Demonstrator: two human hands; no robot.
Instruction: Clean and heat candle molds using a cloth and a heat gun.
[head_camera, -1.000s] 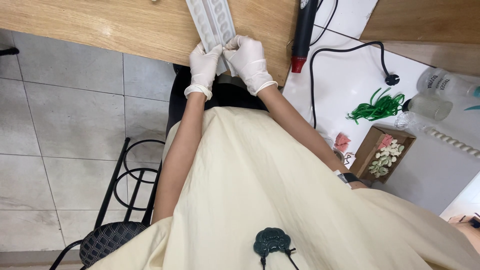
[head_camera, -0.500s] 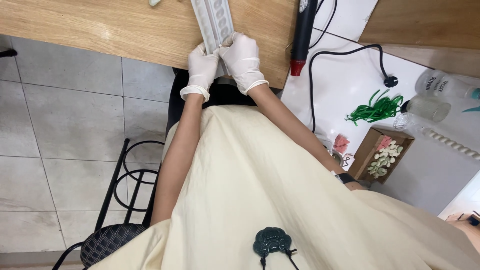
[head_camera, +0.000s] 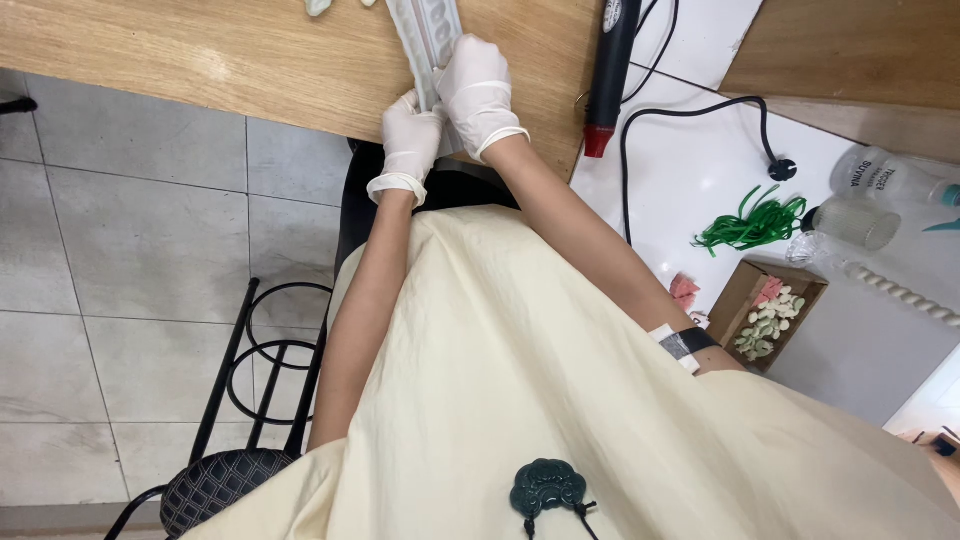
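Gloved hands on a white mould tray at the near edge of the wooden table.

Both hands wear white gloves: the left hand (head_camera: 412, 135) is closed on the near end of the white mould tray (head_camera: 428, 35), and the right hand (head_camera: 478, 92) lies over the tray just beside it, fingers curled down on its surface. Compared with a second ago, the hands sit a little nearer the top of the view and closer together, the right now overlapping more of the tray; the tray itself lies as before on the wooden table (head_camera: 230, 60). A black-and-red heat tool (head_camera: 610, 75) rests to the right, with green strands (head_camera: 755, 225) and a small cardboard box (head_camera: 768, 315) of pale pieces on the white surface beyond.
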